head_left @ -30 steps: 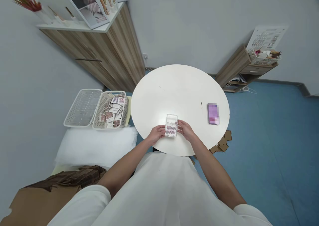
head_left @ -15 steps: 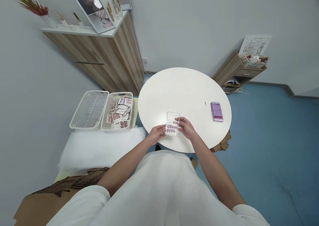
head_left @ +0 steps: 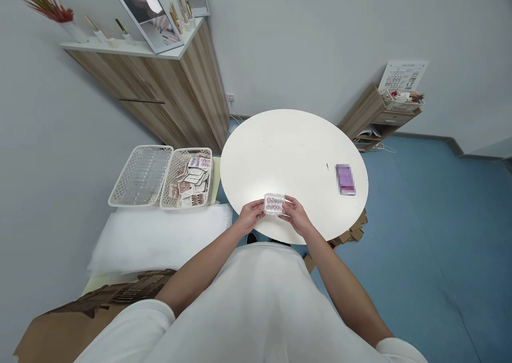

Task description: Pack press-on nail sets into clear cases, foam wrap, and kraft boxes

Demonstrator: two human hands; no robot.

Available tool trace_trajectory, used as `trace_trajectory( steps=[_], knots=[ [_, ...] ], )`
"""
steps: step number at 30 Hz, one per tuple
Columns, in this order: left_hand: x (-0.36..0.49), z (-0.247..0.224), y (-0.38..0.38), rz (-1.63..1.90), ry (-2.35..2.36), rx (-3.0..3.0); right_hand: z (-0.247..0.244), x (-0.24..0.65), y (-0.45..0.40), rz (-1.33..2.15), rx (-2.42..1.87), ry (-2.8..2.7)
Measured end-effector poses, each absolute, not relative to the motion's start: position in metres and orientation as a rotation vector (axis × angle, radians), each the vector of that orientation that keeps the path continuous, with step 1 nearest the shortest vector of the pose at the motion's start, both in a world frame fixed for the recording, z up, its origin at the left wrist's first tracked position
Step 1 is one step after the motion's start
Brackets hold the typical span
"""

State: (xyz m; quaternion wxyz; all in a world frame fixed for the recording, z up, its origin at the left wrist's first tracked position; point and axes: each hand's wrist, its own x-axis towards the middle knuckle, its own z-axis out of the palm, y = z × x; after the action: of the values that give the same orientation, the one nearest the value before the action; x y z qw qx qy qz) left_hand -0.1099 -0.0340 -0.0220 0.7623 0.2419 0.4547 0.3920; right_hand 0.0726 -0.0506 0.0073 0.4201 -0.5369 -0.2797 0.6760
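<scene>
Between my two hands is a small clear plastic case (head_left: 274, 204) with its lid down. Rows of pinkish-purple press-on nails show through the lid. My left hand (head_left: 250, 216) grips the case by its left edge. At the right edge, my right hand (head_left: 295, 215) holds it too, fingers along the side and lid. The case is above the near part of the white oval table (head_left: 296, 144).
A blurred purple object (head_left: 345, 179) lies on the table's right side. Left of the table stand a white basket (head_left: 164, 192) with nail cards and another basket (head_left: 116, 195) with clear cases. White sheets (head_left: 160, 235) and brown cardboard (head_left: 72, 325) lie nearer.
The case's lid, raised before, has come down over the nails. My right hand has shifted from the lid to the case's right side.
</scene>
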Motion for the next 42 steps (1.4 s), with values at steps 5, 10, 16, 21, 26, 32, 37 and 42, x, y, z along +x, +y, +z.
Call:
trace_trajectory(
  steps=[5, 10, 16, 21, 26, 32, 37, 42],
  knots=[
    [-0.101, -0.014, -0.037, 0.867, 0.997, 0.547, 0.007, 0.079, -0.054, 1.650, -1.449, -0.708],
    [-0.092, -0.007, -0.044, 0.828, 1.074, 0.660, 0.012, 0.087, -0.052, 1.602, -1.455, -0.733],
    [-0.079, -0.008, -0.051, 0.723, 1.209, 0.835, 0.013, 0.098, -0.048, 1.615, -1.441, -0.767],
    [-0.068, -0.009, -0.052, 0.777, 1.223, 0.781, 0.008, 0.105, -0.041, 1.633, -1.461, -0.785],
    [-0.062, -0.004, -0.054, 0.796, 1.292, 0.788, 0.003, 0.109, -0.037, 1.637, -1.457, -0.813],
    [-0.068, 0.002, -0.067, 0.933, 1.498, 1.037, -0.003, 0.101, -0.038, 1.621, -1.471, -0.904],
    [-0.080, -0.005, -0.069, 0.959, 1.493, 1.039, -0.007, 0.074, -0.033, 1.542, -1.477, -1.066],
    [-0.105, -0.020, -0.056, 1.043, 1.524, 0.960, -0.015, 0.034, -0.023, 1.335, -1.564, -1.301]
  ],
)
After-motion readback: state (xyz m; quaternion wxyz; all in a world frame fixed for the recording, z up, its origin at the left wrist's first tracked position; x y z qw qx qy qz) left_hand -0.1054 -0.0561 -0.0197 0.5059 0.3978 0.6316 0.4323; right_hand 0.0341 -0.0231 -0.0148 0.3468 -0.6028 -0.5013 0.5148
